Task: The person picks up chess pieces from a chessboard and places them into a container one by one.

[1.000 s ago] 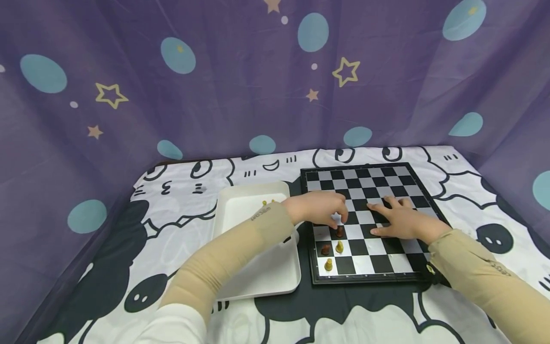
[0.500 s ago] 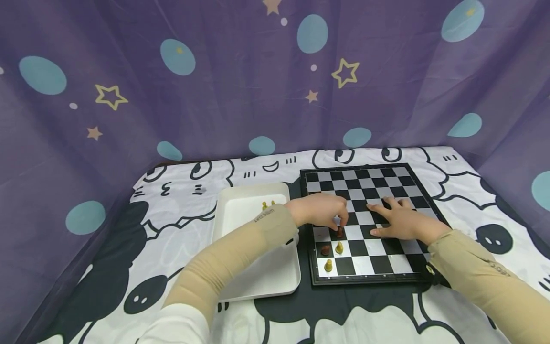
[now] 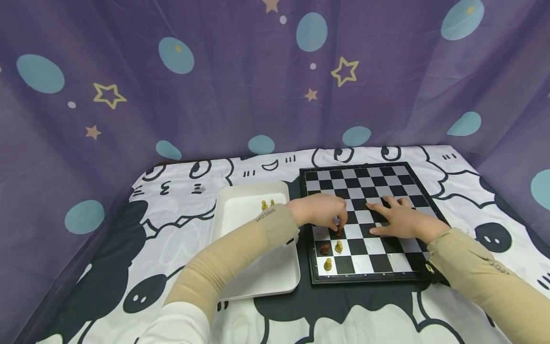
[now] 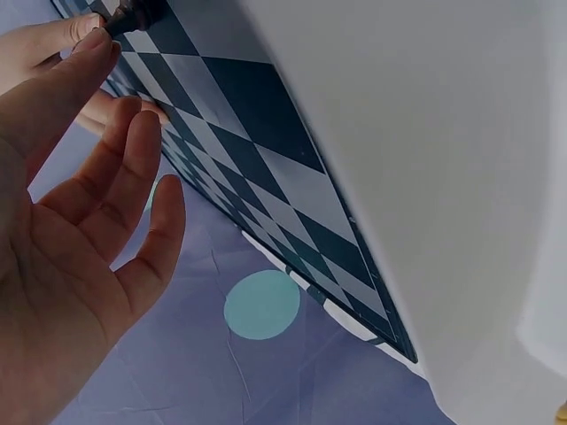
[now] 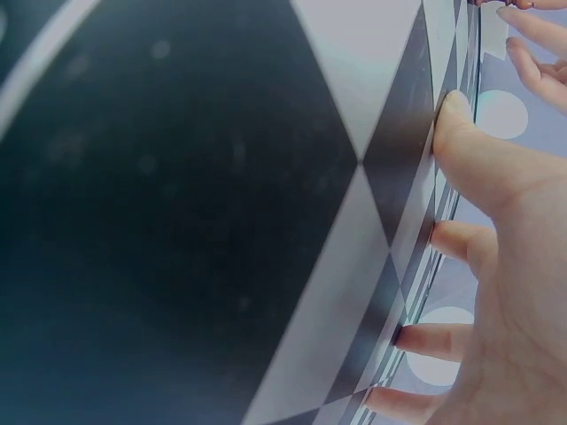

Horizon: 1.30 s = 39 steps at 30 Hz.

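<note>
On the left part of the black-and-white chessboard (image 3: 375, 264), my left hand (image 3: 321, 210) pinches a dark brown chess piece (image 3: 339, 232) between thumb and index finger. The left wrist view shows that piece (image 4: 135, 16) at the fingertips, with the other fingers loosely bent. My right hand (image 3: 401, 220) rests with spread fingers on the board's right half; its fingertips touch the squares in the right wrist view. Nearer the front left corner are another brown piece (image 3: 324, 249), a yellow piece (image 3: 339, 246) beside it, and a yellow piece (image 3: 328, 264) on the corner square.
A white tray (image 3: 258, 284) stands left of the board, under my left forearm. Several small yellow pieces (image 3: 264, 205) are inside it, partly hidden by the sleeve. A patterned cloth (image 3: 180, 210) covers the table, and a purple curtain (image 3: 240, 86) hangs behind.
My left wrist has shifted slightly to the right, while its fingertips stay at the same brown piece. The right hand keeps its place on the board.
</note>
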{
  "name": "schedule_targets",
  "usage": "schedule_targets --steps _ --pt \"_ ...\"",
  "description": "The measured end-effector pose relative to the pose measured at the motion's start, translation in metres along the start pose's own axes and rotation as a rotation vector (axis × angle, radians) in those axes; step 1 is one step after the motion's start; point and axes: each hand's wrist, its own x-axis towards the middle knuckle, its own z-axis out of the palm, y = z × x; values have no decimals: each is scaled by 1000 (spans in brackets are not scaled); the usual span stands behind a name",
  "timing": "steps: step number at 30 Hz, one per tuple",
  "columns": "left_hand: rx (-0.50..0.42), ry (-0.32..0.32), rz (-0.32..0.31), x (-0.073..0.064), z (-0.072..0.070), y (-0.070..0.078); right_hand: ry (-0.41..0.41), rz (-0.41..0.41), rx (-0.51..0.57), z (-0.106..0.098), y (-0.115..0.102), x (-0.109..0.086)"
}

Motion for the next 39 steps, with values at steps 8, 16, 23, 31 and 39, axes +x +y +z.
schedule_targets --steps 8,16,23,31,39 --pt "-6 0 16 -1 0 1 2 -2 0 -1 -1 -1" --pt "5 9 32 0 0 1 4 -5 -3 0 -1 -1" --pt "4 2 32 1 0 1 0 -3 -6 0 -1 -1" --pt "-1 12 29 -1 0 3 2 -3 -8 3 -1 0" --pt "19 42 40 -2 -3 2 4 -8 -3 1 -2 -1"
